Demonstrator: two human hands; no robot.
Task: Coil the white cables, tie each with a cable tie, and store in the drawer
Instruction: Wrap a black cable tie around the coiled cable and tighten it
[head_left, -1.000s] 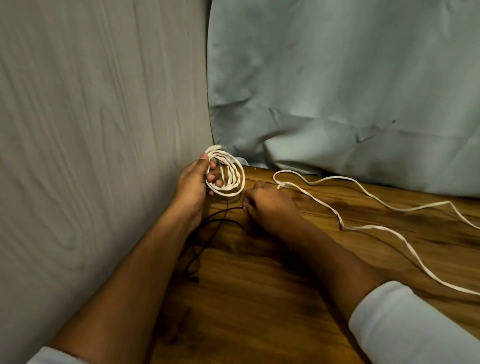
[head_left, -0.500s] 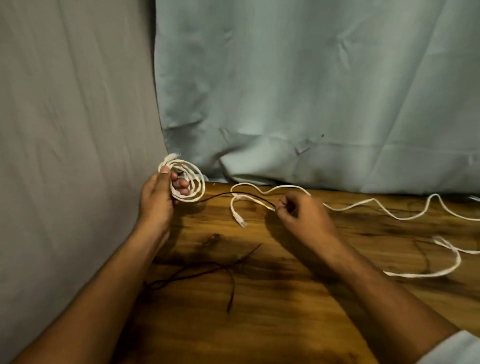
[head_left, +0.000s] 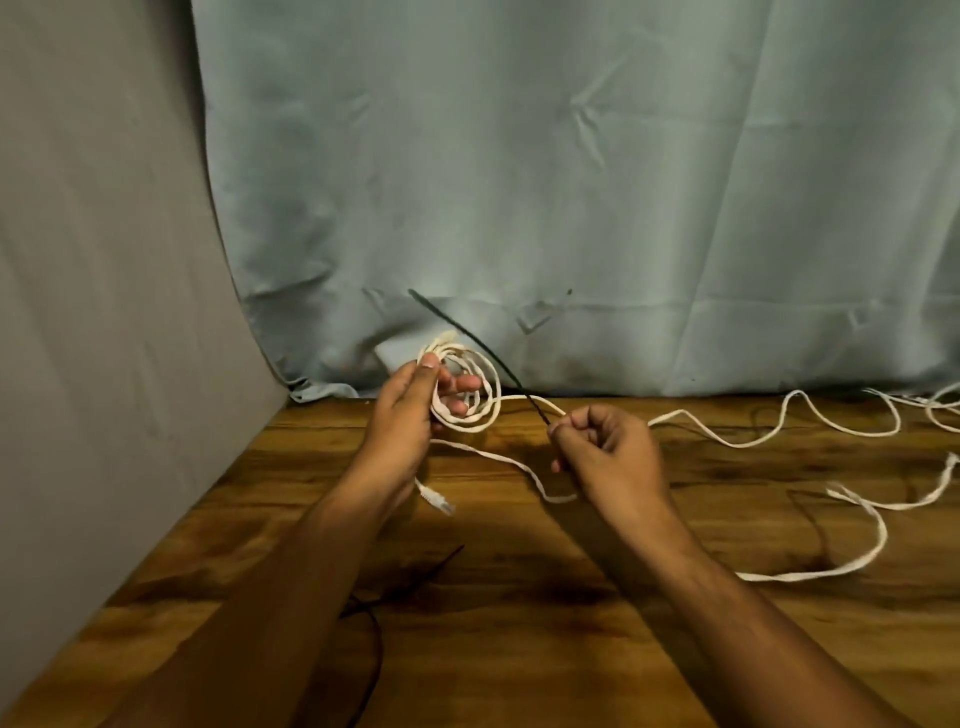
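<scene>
Nearest, btwn the forearms, spare black ties (head_left: 410, 590) lie on the table (head_left: 519, 649). Just R of the L wrist sits a loose white plug end (head_left: 436, 503).

R hand (head_left: 613, 457): fingers curled in, thumb & forefinger pinching the bottom end of a black cable tie (head_left: 493, 359). From that pinch the tie's long axis slants up and away to the L, crossing the coil (head_left: 464, 427), tip free beyond it.

L hand (head_left: 402, 415), close on the R hand's L, grips the coil upright: thumb on the near side, fingers poking thru the middle (so the hole's partly blocked).

Looks like the tie goes round the bundle next, and that's the R hand's job.

More white cable (head_left: 753, 442) trails off to the R hand's R.
</scene>
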